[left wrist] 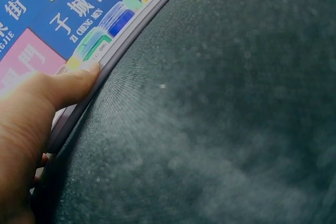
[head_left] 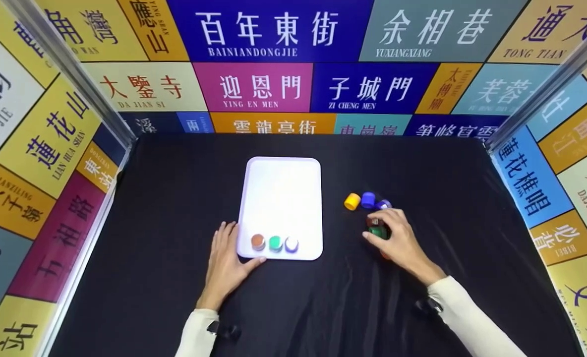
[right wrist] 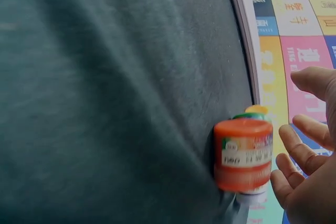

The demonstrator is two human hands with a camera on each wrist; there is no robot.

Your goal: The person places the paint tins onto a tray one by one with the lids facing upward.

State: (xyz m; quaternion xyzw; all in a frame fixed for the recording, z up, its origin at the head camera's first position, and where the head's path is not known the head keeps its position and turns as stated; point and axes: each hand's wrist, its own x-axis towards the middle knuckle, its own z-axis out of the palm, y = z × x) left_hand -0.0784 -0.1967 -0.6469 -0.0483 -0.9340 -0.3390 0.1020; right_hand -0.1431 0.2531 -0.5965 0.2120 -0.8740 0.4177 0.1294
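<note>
My left hand (head_left: 225,260) lies at the near left corner of a white tray (head_left: 281,198). Its fingers stretch along the left side and its thumb touches the near edge. Three small paint jars stand along the tray's near end: a brown one (head_left: 258,242), a green one (head_left: 275,243) and a white-topped one (head_left: 291,244). My right hand (head_left: 397,243) hovers with thumb and fingers apart around another brown jar (head_left: 375,221) and green jar (head_left: 377,232). In the right wrist view an orange-red jar (right wrist: 243,156) stands beside the parted fingers; nothing shows between them.
A yellow jar (head_left: 352,201), a blue jar (head_left: 368,200) and a purple jar (head_left: 383,204) lie beyond my right hand. Black cloth (head_left: 174,188) covers the table. Colourful sign panels (head_left: 264,87) wall in the back and sides.
</note>
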